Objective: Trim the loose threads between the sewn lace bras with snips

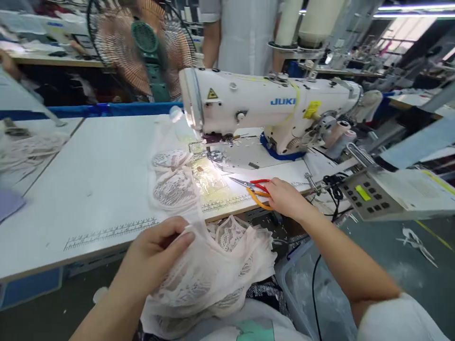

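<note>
Left fingers [182, 243] pinching sheer, floppy lace garment [195, 279]; right fingers [275, 185] gripping pointy metal scissors [251, 188], red-orange handles. Chunky glossy JUKI machine [249, 106] hogs white surface [106, 166] behind.

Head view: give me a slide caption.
Left hand pinching a pale lace garment, right hand on scissors, at a JUKI sewing machine.

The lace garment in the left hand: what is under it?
The lace garment lies partly on the white table; below its hanging part, patterned dark cloth shows. The garment hides part of the table's front edge and whatever else is beneath.
</note>
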